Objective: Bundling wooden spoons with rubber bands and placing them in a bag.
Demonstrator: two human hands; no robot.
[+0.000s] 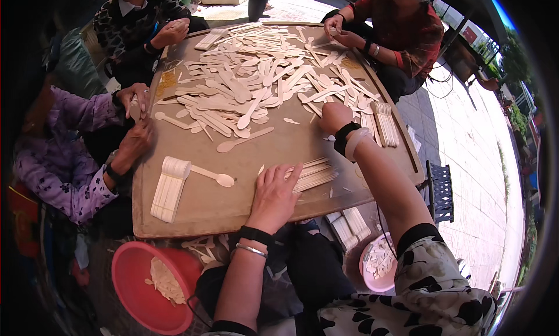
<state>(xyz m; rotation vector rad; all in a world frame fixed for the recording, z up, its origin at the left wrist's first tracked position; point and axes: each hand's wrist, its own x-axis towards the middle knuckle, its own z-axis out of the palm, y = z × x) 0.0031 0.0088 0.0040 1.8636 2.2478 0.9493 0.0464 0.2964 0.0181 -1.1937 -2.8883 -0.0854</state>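
Note:
My left hand [275, 195] rests on the tabletop, its fingers closed over one end of a loose stack of wooden spoons [314, 174]; the handles fan out to the right. Farther off, my right hand [336, 118] is curled at the near edge of a large heap of wooden spoons [233, 91]. Its fingertips point down and are mostly hidden, so I cannot make out what they hold. Beside that hand, to the right, lies a neat bundle of spoons [384, 125]. A banded bundle [170, 190] lies at the left, with a single spoon [220, 178] next to it.
The brown table [204, 211] has a raised rim. Two people sit along the left side, one person at the far right, their hands holding spoons. Below the near edge are a red basin [131, 278], a pink basin [375, 281] and a box of bundles [349, 226].

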